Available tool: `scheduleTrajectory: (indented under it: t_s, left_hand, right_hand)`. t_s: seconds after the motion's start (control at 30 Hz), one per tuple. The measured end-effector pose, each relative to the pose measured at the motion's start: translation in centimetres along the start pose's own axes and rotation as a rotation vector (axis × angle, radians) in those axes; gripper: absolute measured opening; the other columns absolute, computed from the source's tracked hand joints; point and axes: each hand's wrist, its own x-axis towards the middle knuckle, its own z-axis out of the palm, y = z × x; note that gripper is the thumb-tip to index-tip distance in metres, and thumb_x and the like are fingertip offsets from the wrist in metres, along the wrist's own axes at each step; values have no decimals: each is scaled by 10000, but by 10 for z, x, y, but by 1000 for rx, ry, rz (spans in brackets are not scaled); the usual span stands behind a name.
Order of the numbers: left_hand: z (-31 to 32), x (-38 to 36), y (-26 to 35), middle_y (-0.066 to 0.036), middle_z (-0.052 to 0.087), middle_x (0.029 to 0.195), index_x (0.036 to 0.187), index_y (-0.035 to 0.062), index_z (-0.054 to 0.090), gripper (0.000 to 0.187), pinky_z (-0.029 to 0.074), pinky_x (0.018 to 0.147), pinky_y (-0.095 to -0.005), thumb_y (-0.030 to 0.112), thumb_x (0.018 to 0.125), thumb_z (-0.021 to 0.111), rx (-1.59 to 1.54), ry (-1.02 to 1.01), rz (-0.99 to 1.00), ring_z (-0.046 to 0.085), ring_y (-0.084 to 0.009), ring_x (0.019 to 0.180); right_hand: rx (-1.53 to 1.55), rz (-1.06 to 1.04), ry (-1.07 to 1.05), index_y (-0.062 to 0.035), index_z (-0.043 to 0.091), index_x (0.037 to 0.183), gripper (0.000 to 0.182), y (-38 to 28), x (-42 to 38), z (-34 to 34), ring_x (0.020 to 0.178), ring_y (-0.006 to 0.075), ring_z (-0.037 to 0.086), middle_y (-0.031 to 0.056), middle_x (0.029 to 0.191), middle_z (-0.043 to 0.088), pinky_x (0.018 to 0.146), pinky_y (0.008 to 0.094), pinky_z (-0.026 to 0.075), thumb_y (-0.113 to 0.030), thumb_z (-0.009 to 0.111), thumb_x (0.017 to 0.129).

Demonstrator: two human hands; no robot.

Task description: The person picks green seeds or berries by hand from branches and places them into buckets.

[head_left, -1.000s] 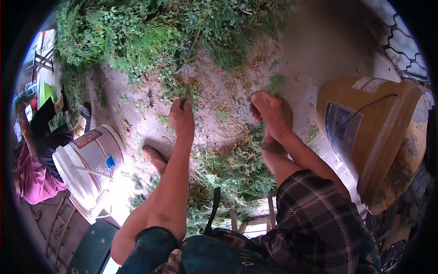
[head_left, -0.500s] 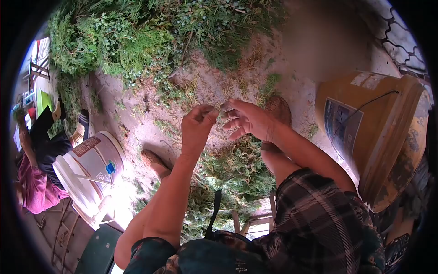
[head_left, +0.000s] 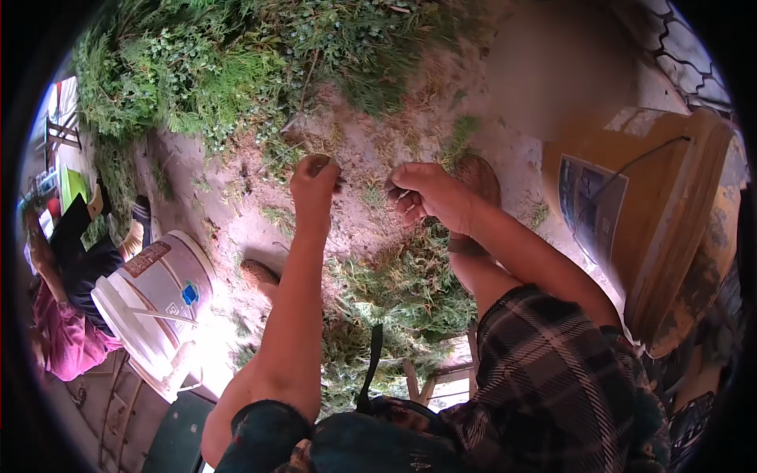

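My left hand (head_left: 314,183) hangs over the littered floor, fingers curled in, and whatever is in them is hidden. Across a gap to its right, my right hand (head_left: 426,194) is closed too, thumb against the curled fingers; I cannot make out what it holds. Below both hands, a heap of cut evergreen sprigs (head_left: 402,292) lies between my legs. Beyond them spreads a large pile of green conifer branches (head_left: 229,79) with small pale bluish berries.
A white bucket (head_left: 185,272) stands at the left and a big yellow-brown bucket (head_left: 658,197) at the right. A person in pink clothing (head_left: 75,339) sits at the far left. My shoes (head_left: 259,273) rest on the floor (head_left: 229,189), which is strewn with bits of foliage.
My hands, close together before, have moved apart. The left went left and slightly up; the right fingers, spread earlier, are now curled in.
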Motion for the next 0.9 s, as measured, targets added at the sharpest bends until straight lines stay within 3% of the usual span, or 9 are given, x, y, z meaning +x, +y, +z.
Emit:
scheduleTrajectory:
  t_s: [0.03,0.13,0.3,0.47,0.6,0.67,0.7,0.87,0.9]
  left_hand:
    - [-2,-6,3,-135,629,890,976,35,533,223,478,587,-309,121,781,598,-470,-152,-273,609,-217,691]
    - [-3,-23,12,-152,611,966,1017,51,490,213,501,593,-294,82,813,543,-987,-398,-348,625,-216,759]
    - [4,-34,25,-144,607,991,1029,42,506,199,520,628,-267,86,841,553,-988,-447,-275,631,-202,834]
    - [11,-48,57,-112,610,1009,1058,23,527,225,527,672,-260,72,846,583,-432,-379,-60,614,-163,826]
    - [17,-62,69,-76,621,935,1058,-4,575,236,506,671,-253,50,828,589,-259,-476,143,602,-127,773]
    - [4,-42,67,-78,637,901,1023,-17,599,206,496,625,-250,45,828,578,-8,-102,-35,604,-130,726]
    - [-5,-21,36,-75,649,874,1006,-8,617,198,484,594,-250,51,821,577,6,11,95,600,-135,671]
    - [-8,36,-7,-193,646,846,1032,28,599,328,472,696,-434,198,754,637,628,379,359,621,-338,753]
    - [-7,43,-6,-204,641,887,1071,55,567,393,450,739,-472,242,734,644,706,368,187,601,-406,802]
  right_hand:
    - [16,-19,-10,-8,540,968,257,-1,1,0,649,137,562,69,823,561,566,304,525,-248,506,882]
    - [30,-59,-11,-4,536,1008,233,-6,2,2,652,135,564,64,824,567,570,300,527,-194,514,876]
    - [2,-115,25,-3,530,1039,227,-8,3,1,675,131,569,65,846,573,604,298,533,-159,526,874]
    - [366,-66,-47,-14,536,1044,273,-12,0,4,799,169,584,85,917,582,734,373,519,-249,474,919]
    - [538,27,-79,-5,545,1004,292,-8,2,6,793,203,602,108,903,592,698,389,539,-271,454,922]
    - [456,20,-113,1,549,948,274,2,8,-8,753,211,616,126,887,598,617,378,552,-251,446,921]
    - [428,16,-53,1,548,903,266,2,7,-8,685,197,611,122,858,594,552,352,550,-243,443,920]
    - [359,-5,-4,-11,549,899,247,3,4,-11,669,176,595,105,838,585,587,354,545,-238,454,916]
    - [346,-2,-2,-16,549,905,241,2,3,-10,667,170,589,99,838,582,603,354,543,-238,456,916]
